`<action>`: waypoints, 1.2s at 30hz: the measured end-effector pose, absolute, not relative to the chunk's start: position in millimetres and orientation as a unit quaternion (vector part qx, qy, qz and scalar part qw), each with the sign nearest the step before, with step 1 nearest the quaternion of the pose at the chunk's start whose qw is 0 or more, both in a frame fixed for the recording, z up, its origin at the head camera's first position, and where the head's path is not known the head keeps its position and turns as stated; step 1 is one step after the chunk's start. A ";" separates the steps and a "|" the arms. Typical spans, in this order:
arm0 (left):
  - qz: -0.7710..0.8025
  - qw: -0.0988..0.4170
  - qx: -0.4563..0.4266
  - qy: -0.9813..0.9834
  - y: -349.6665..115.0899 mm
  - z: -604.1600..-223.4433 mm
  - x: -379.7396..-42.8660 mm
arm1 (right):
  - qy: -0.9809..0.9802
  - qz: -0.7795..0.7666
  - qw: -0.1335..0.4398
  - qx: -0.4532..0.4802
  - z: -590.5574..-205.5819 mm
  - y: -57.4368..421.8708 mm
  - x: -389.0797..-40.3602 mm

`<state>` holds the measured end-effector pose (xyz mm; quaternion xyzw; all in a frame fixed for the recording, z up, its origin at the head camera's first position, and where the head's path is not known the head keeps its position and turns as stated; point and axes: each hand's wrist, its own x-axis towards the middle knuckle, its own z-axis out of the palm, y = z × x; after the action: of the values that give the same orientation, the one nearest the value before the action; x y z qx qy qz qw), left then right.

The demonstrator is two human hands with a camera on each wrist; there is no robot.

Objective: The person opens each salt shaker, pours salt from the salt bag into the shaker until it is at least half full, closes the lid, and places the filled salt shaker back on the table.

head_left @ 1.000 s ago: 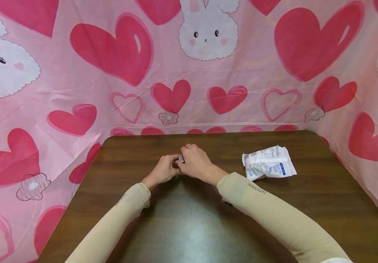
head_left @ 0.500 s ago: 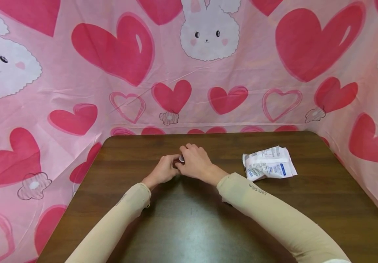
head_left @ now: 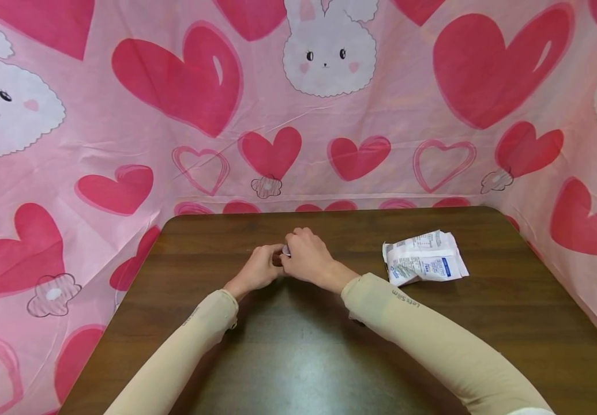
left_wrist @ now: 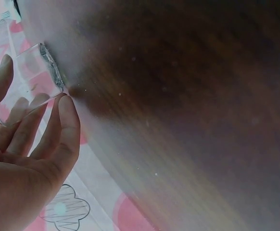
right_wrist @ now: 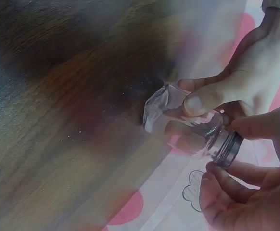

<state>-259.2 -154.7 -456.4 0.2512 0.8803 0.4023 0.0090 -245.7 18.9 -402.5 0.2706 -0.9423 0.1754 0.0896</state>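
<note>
A small clear jar (right_wrist: 155,109) with a faceted base stands on the table, most plainly seen in the right wrist view. My left hand (head_left: 258,267) grips its body between thumb and fingers. At the jar's narrow top is a silvery grey lid (right_wrist: 231,150), which my right hand (head_left: 310,255) pinches between thumb and fingertips. From the head view only a sliver of the lid shows between the hands, and the fingers hide the rest of the jar. In the left wrist view the jar's clear wall shows past the left fingers (left_wrist: 69,113).
A white printed packet (head_left: 425,257) lies on the brown wooden table (head_left: 298,346), right of the hands. Behind the table's far edge hangs a pink cloth (head_left: 272,104) with hearts and rabbits, which also runs along both sides.
</note>
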 end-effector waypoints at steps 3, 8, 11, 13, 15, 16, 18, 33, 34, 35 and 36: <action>0.404 0.006 0.255 0.878 -154.6 -455.8 -258.5 | -0.940 0.167 0.090 0.282 -401.2 18.0 -244.5; 0.387 -0.007 0.256 0.886 -155.8 -455.4 -258.5 | -0.944 0.146 0.090 0.282 -399.8 17.3 -243.3; 0.381 -0.010 0.256 0.889 -156.4 -455.7 -258.7 | -0.948 0.137 0.094 0.271 -400.4 17.3 -242.9; 0.382 -0.006 0.256 0.888 -156.4 -455.8 -258.7 | -0.950 0.137 0.099 0.263 -401.3 17.3 -243.1; 0.385 0.003 0.254 0.887 -156.5 -455.4 -258.4 | -0.950 0.141 0.101 0.258 -401.9 17.4 -243.0; 0.387 0.006 0.253 0.887 -156.5 -455.1 -258.3 | -0.950 0.145 0.103 0.256 -402.1 17.5 -243.2; 0.388 0.010 0.250 0.887 -156.4 -454.7 -258.2 | -0.949 0.150 0.103 0.257 -402.3 17.7 -243.1; 0.392 0.001 0.249 0.886 -155.2 -456.9 -258.7 | -0.943 0.214 0.052 0.251 -400.1 17.5 -241.2; 0.389 -0.002 0.249 0.887 -155.2 -457.1 -259.0 | -0.945 0.213 0.051 0.244 -400.1 17.5 -241.0; 0.386 -0.005 0.250 0.888 -155.0 -457.4 -259.2 | -0.947 0.210 0.052 0.238 -400.4 17.6 -240.7; 0.384 -0.008 0.252 0.888 -154.8 -457.8 -259.5 | -0.949 0.206 0.053 0.231 -400.8 17.6 -240.6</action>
<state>-259.5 -154.8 -457.8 0.2517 0.8884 0.3838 -0.0078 -240.6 17.6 -400.8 0.2306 -0.9495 0.2062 0.0531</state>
